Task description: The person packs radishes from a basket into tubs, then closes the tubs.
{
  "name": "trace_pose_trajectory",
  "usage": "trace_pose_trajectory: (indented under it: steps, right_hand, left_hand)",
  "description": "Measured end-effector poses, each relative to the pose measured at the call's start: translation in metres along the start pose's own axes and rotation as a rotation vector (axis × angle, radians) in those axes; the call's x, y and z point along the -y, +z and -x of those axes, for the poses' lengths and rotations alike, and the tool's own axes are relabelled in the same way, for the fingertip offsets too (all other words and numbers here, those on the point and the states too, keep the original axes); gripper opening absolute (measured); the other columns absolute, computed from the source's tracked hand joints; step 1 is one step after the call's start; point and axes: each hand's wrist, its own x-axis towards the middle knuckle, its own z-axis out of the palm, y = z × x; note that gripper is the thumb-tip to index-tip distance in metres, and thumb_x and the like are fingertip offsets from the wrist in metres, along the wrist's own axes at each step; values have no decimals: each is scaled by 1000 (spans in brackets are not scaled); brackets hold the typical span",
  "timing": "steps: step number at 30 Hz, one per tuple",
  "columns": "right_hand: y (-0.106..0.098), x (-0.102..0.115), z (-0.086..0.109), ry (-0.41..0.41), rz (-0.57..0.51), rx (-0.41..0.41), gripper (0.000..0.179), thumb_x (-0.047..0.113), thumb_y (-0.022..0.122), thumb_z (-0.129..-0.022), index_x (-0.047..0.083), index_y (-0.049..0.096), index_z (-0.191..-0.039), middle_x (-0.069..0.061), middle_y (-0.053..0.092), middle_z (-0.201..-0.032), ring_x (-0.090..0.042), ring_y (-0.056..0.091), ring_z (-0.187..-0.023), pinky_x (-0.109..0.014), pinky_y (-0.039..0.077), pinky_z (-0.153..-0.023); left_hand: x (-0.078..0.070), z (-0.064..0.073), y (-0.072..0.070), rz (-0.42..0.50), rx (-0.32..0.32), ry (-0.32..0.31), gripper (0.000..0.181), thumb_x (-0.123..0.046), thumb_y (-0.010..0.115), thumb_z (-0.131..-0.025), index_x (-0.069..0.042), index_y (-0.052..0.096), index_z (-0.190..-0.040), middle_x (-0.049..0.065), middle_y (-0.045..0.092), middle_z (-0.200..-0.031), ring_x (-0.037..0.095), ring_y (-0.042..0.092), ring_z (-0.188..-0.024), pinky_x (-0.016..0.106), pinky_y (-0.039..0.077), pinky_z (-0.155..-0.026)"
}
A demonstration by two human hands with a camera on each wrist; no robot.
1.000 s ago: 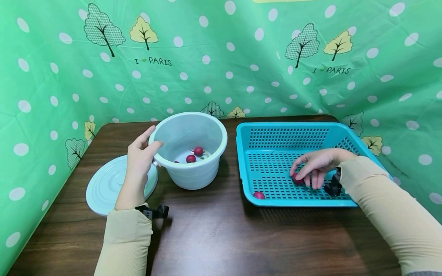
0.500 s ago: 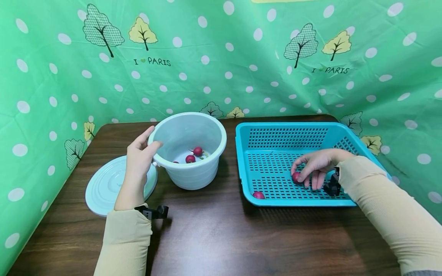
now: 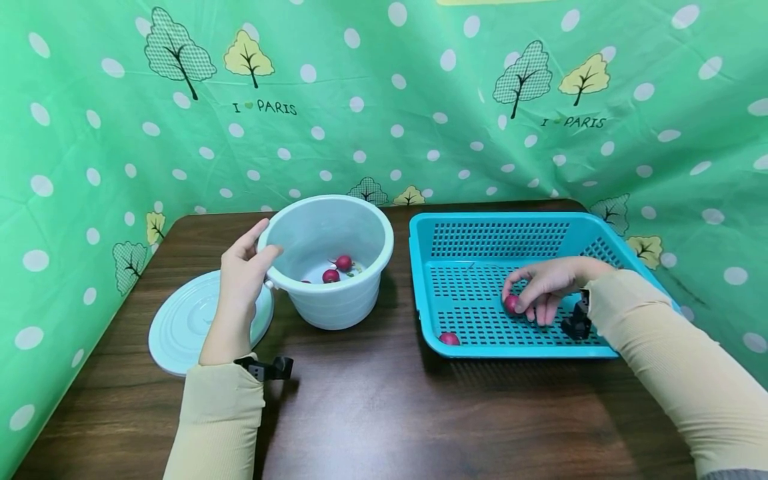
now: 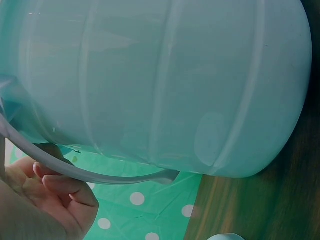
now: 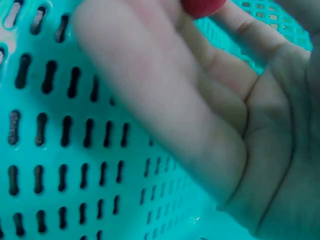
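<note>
Turquoise basket (image 3: 528, 351): two radishes (image 3: 449, 339), one pinched in the right grip (image 3: 546, 287); bucket (image 3: 339, 310), held by left grip (image 3: 242, 273): three visible.

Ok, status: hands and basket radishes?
Left hand holding bucket. Right hand pinching one radish inside basket; another radish at near-left corner. Lid off, nothing visibly blocking.

Smooth plastic bucket (image 3: 339, 310), glossy plastic basket (image 3: 516, 352), glossy wood-grain table (image 3: 432, 413), ribbed cloth sleeves (image 3: 216, 423), creased backdrop (image 3: 414, 147)

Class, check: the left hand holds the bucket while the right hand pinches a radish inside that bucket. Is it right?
The place is wrong: the head view shows the right hand pinching the radish inside the basket, not the bucket. The rest stands.
</note>
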Motion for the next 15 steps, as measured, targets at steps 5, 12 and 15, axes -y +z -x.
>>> trace_pose_trajectory:
  steps: [5,12,15]
  right_hand:
    - [0,5,4,-77,-16,-20,50,15,70,-89,2,46,-131,-10,70,-80,-17,70,-63,-38,62,-69]
    - [3,14,10,-219,-6,-34,48,12,66,-92,-4,44,-132,-16,70,-84,-20,72,-66,-43,62,-71]
    - [6,19,12,-289,-4,-49,42,12,65,-93,-3,47,-129,-21,70,-87,-23,72,-68,-44,62,-72]
  left_hand:
    - [0,0,0,-1,-1,-6,56,-17,63,-89,-26,54,-143,-6,57,-78,5,49,-49,20,46,-47]
    - [-2,1,0,3,3,-4,55,-16,63,-90,-25,54,-144,-6,56,-78,5,48,-48,20,47,-46]
    - [-2,1,0,-2,4,-8,55,-17,62,-90,-26,55,-143,-6,56,-78,5,48,-48,20,47,-46]
